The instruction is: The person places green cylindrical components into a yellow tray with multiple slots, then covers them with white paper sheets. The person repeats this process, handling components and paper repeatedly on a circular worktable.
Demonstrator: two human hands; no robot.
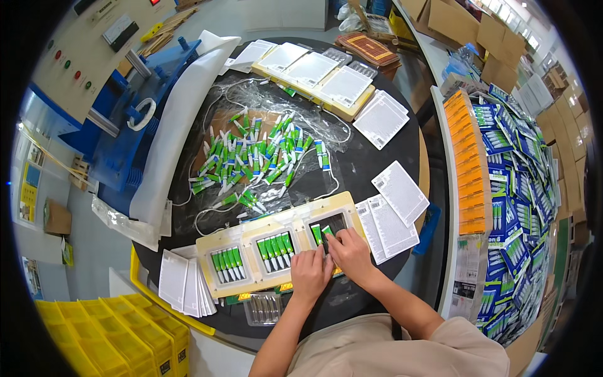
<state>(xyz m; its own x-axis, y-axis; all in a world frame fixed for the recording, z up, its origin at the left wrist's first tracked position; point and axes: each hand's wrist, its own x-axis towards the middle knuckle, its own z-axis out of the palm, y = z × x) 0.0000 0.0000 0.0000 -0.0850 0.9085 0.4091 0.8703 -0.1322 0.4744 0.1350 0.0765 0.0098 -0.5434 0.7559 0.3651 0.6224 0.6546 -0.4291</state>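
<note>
On the near left of the tabletop (358, 166), green-and-white squeeze tubes (227, 264) lie in the left and middle recesses of a cream frame (270, 224). They look light, soft-bodied and slick, with stiffer white tips; the flat green body probably offers the best pinch. The left hand (312, 273), fingers close together, rests at the right recess; whatever it holds is hidden. The right hand (348, 251) bends narrowed fingers over a tube there; whether it grips, I cannot tell.

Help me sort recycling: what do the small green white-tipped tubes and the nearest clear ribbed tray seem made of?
Green white-tipped tubes: perhaps plastic or coated metal, smooth-looking; flattened ends suit either. Clear ribbed tray: likely thin, glossy plastic, being transparent with bright reflections.
</note>
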